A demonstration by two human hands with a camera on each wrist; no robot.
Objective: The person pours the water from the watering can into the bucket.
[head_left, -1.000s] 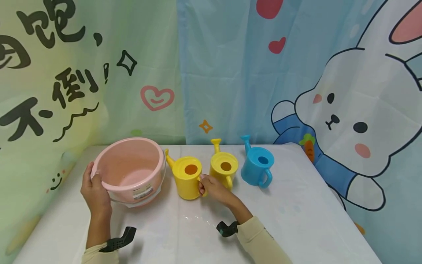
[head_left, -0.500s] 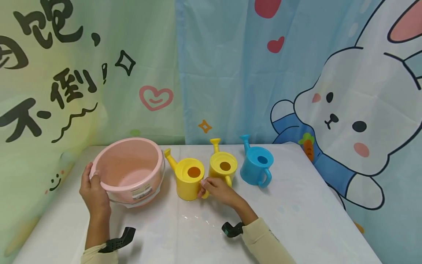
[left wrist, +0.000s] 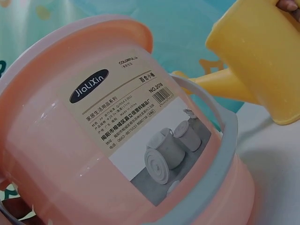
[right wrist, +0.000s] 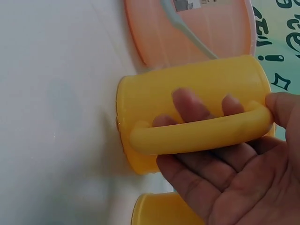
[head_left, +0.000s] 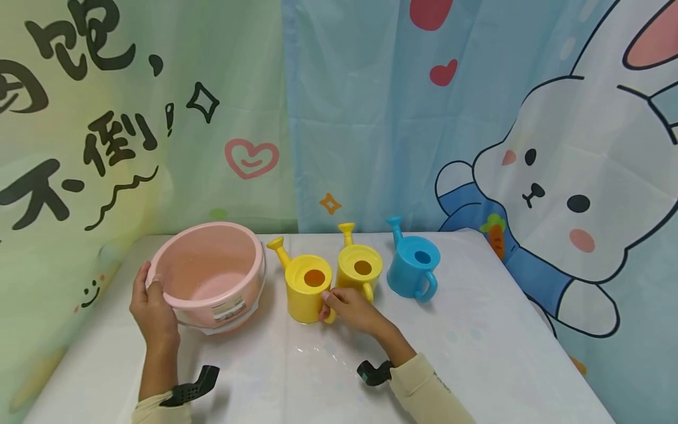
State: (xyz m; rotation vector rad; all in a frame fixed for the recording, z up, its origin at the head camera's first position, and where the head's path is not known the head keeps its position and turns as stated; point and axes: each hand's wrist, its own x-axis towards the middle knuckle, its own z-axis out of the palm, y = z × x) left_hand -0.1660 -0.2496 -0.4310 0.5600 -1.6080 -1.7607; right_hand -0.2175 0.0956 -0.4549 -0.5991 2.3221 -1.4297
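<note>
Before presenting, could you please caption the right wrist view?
Right hand holding yellow watering can by its handle, pink bucket beyond.

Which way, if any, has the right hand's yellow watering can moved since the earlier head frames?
Yes: the held yellow watering can has shifted slightly right in the head view, judged against the blue watering can.

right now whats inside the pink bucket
In the head view, the pink bucket shows only bare inner wall and part of its floor. The near side of the inside is covered by the near rim, so I can't tell what is there.
</note>
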